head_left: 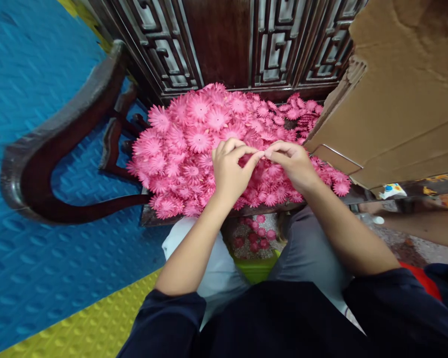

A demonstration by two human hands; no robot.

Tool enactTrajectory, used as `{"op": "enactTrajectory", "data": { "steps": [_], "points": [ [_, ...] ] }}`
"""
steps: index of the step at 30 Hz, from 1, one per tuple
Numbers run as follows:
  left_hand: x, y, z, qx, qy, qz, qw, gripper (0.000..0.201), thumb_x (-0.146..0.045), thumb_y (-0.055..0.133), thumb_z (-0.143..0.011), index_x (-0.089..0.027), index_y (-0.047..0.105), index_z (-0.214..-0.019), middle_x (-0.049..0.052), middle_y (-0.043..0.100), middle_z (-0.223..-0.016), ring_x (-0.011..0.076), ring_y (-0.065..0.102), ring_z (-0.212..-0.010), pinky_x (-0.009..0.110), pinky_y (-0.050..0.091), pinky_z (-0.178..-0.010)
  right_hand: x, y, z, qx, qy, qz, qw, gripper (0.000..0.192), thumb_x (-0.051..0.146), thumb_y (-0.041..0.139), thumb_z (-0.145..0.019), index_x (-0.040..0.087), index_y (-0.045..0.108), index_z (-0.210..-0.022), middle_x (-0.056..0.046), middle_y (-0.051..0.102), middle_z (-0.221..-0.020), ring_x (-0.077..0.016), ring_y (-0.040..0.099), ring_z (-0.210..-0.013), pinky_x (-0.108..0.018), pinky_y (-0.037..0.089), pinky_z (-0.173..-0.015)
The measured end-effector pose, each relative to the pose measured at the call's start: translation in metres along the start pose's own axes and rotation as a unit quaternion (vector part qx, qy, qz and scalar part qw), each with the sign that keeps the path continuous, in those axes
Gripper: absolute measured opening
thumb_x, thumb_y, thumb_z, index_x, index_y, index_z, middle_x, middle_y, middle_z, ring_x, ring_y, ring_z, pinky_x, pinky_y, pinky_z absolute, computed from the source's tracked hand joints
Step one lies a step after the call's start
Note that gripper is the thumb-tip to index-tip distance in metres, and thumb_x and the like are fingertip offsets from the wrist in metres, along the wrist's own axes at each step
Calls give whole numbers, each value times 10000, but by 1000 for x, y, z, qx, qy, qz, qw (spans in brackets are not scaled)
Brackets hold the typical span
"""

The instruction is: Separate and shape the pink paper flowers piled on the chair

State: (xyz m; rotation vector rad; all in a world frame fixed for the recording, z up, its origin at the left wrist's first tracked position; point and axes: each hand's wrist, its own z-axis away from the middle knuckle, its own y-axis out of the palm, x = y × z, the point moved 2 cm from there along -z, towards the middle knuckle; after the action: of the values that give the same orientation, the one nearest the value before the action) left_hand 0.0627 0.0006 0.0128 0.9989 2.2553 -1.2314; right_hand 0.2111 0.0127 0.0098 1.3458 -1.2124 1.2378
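My left hand (231, 166) and my right hand (291, 164) meet fingertip to fingertip above a heap of pink artificial flowers (199, 141). Both are closed in a pinch, thumb against forefinger. Whatever lies between the fingertips is too small to make out; a hint of pink shows there. The flower heads have narrow pointed petals, and some show a small dark hole at the centre. Larger heads are piled at the left of the heap, with smaller ones (276, 191) to the right and in front. My hands cover part of the pile.
The heap rests on a dark wooden bench with a curved armrest (33, 179) and a carved back (224, 44). A large cardboard sheet (406, 99) stands at right. Fallen flowers (259, 233) lie on the floor between my knees. Another person's limb (425, 226) shows at right.
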Motion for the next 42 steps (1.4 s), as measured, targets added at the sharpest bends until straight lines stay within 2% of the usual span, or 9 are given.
{"op": "enactTrajectory", "data": {
  "steps": [6,10,17,21,29,42],
  "points": [
    [7,4,-2,14,-36,124,992,158,-389,693,-717,-232,706,-713,5,629,-767,161,578,-834,332,440,-803,-2,-1,0,3,-7,7,1000,57,263,697,-652,212,672,-653,28,645,-690,-91,552,-677,-276,437,-707],
    [4,2,-2,10,-33,114,993,141,-379,721,-688,-242,713,-720,0,636,-768,159,572,-815,337,435,-804,0,-2,0,4,-13,3,1000,53,256,694,-663,208,673,-667,26,649,-703,-91,559,-686,-267,436,-705],
    [0,-3,-1,14,-30,150,988,124,-351,717,-699,-229,700,-701,-6,617,-742,140,564,-774,315,446,-773,3,-4,0,57,-22,-13,998,44,242,691,-693,202,674,-689,30,638,-709,-72,546,-674,-244,427,-699],
    [-2,-6,0,8,-22,163,986,98,-308,707,-715,-214,683,-696,0,606,-747,139,562,-773,309,451,-767,5,-2,2,66,-17,-2,998,83,285,687,-700,207,661,-711,28,629,-721,-80,537,-687,-253,433,-712],
    [1,-11,-3,-3,-25,220,975,88,-205,655,-754,-211,624,-672,-10,573,-714,126,536,-727,277,448,-710,3,3,1,19,31,-26,999,118,260,616,-716,180,592,-633,43,515,-584,-59,437,-548,-223,359,-568],
    [-5,-13,-2,-32,15,244,969,176,-363,621,-795,-218,617,-696,3,546,-716,123,518,-705,276,449,-690,0,3,-2,-41,14,-11,999,79,208,546,-733,191,566,-659,39,486,-588,-67,421,-551,-234,344,-585]
  ]
}}
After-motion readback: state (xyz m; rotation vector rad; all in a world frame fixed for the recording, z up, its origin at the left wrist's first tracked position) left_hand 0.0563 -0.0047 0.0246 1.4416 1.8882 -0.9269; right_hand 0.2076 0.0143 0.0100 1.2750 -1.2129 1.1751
